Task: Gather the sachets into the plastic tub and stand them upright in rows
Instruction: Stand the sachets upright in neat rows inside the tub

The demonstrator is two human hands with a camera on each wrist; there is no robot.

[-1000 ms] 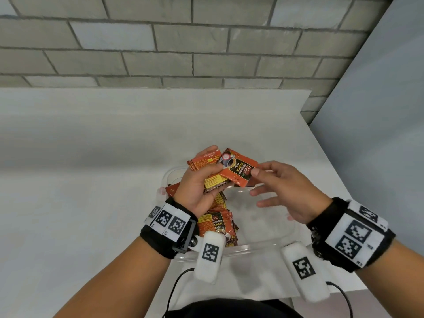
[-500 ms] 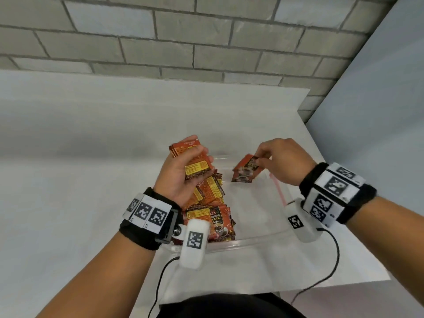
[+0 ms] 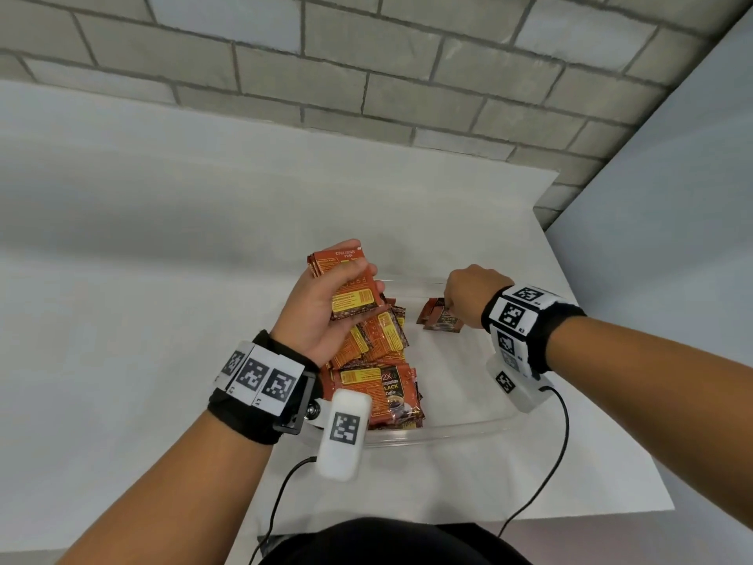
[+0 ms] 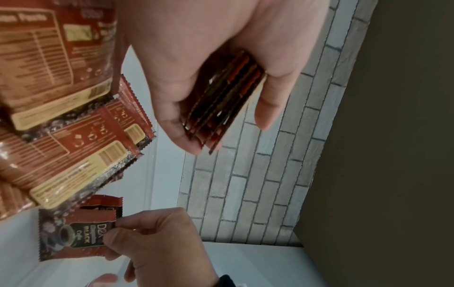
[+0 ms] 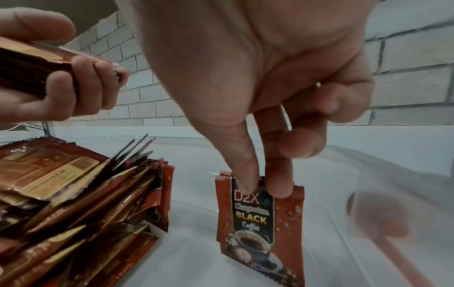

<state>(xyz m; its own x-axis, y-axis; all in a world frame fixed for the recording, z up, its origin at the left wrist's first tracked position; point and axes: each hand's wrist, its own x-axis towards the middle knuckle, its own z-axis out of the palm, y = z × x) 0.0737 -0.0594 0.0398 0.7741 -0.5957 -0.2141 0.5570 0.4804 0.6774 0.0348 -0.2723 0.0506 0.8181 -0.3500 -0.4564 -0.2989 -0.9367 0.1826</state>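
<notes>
A clear plastic tub (image 3: pixel 448 432) sits on the white table in front of me. My left hand (image 3: pixel 326 311) grips a stack of red-orange coffee sachets (image 3: pixel 346 279) (image 4: pixel 221 104) above the tub's left side. Below it a loose pile of sachets (image 3: pixel 379 373) (image 5: pixel 73 194) leans along the tub's left part. My right hand (image 3: pixel 468 295) pinches the top edge of a single sachet (image 3: pixel 438 318) (image 5: pixel 260 229) between thumb and fingers. That sachet stands upright on the tub floor near the far right, its printed front facing the right wrist camera.
The white table (image 3: pixel 163 279) runs wide to the left and back to a grey brick wall (image 3: pixel 366 67). A grey panel (image 3: pixel 672 238) stands close on the right. The tub's right half (image 3: pixel 468 385) holds no sachets. Cables hang from both wrist cameras at the near edge.
My right hand took one sachet from the left hand's stack, carried it to the right and lowered it upright onto the tub floor. The left hand kept its stack, raised slightly.
</notes>
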